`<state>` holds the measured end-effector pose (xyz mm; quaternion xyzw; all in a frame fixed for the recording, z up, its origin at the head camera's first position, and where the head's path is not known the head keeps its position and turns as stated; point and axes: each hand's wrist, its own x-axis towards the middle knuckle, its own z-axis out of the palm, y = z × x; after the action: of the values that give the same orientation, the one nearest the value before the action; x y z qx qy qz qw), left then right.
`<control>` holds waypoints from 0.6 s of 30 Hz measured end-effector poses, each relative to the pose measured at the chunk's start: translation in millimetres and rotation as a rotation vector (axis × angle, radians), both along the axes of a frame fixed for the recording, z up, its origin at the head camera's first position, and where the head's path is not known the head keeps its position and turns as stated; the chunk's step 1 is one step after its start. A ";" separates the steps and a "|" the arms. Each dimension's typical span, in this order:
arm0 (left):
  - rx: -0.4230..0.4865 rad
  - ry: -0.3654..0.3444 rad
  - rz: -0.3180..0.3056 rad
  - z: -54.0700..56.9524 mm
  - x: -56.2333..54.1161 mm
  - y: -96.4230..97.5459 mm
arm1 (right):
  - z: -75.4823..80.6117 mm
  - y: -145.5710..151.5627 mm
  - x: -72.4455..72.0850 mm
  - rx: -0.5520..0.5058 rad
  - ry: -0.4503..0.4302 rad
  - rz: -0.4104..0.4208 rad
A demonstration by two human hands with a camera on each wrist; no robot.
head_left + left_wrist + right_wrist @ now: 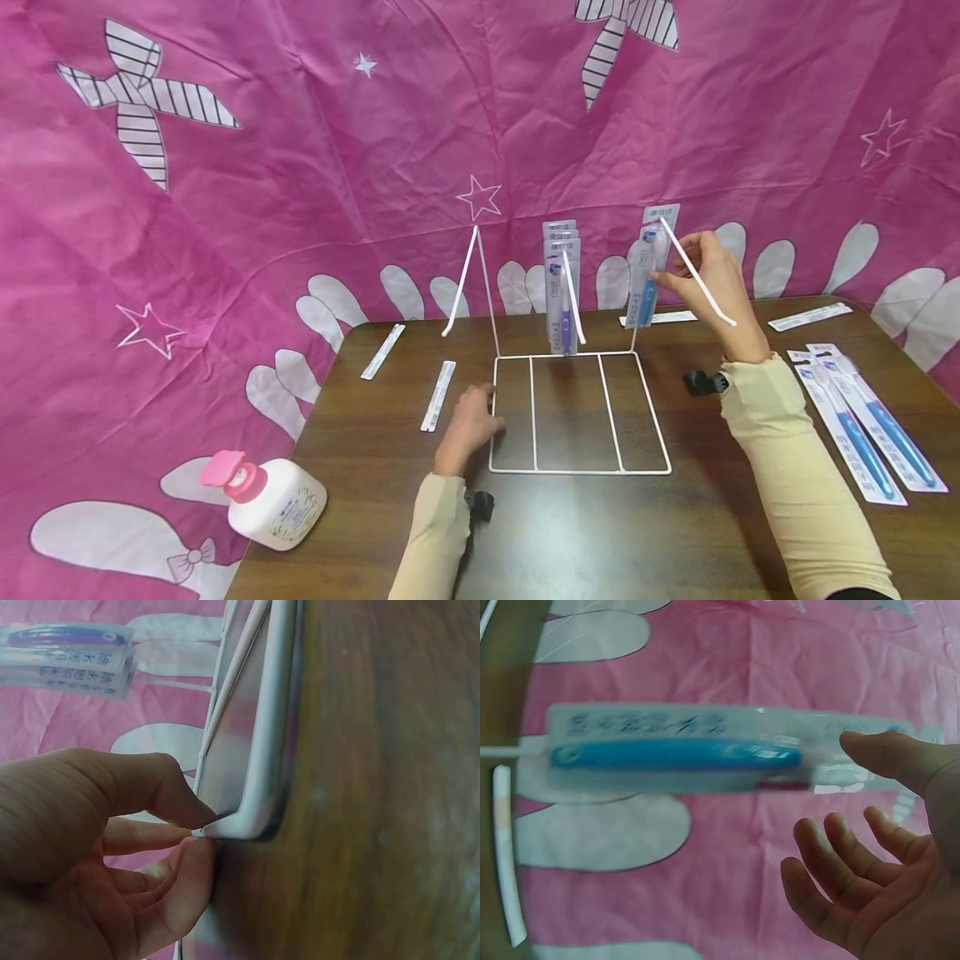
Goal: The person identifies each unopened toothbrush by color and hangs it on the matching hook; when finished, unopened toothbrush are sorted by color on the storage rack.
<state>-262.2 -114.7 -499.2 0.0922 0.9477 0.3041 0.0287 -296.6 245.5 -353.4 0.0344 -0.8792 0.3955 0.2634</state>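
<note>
A white wire display rack [580,472] stands on the table, its upright hooks rising at the back. My left hand [474,423] pinches the left side wire of its base between thumb and fingers. On the right hook hangs a packaged toothbrush [676,754] with a blue handle. My right hand [708,275] is beside this package, fingers spread and loosely bent, the thumb tip overlapping the package's upper part in the right wrist view. Several packaged toothbrushes [562,296], the front one purple, hang from the middle hook. The left hook [460,282] holds nothing.
Two packaged blue toothbrushes [851,425] lie on the table at the right. Narrow white strips [438,396] lie at the left and along the back. A white pump bottle [277,504] with a pink top stands at the left edge. A pink patterned cloth [300,167] hangs behind the table.
</note>
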 end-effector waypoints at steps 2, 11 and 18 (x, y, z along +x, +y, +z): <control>0.000 0.000 0.002 -0.5 -0.5 0.3 | -7.4 6.9 3.4 0.015 -0.020 0.014; 0.013 0.012 -0.010 -2.7 -0.9 0.7 | -54.6 57.5 21.0 0.140 -0.141 0.068; 0.019 0.020 0.004 -0.4 -1.6 1.2 | -81.6 99.8 37.4 0.189 -0.271 0.005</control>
<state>-263.8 -113.5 -499.6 0.0935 0.9452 0.3122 0.0178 -259.2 345.3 -435.0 0.0077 -0.9399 0.3126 0.1371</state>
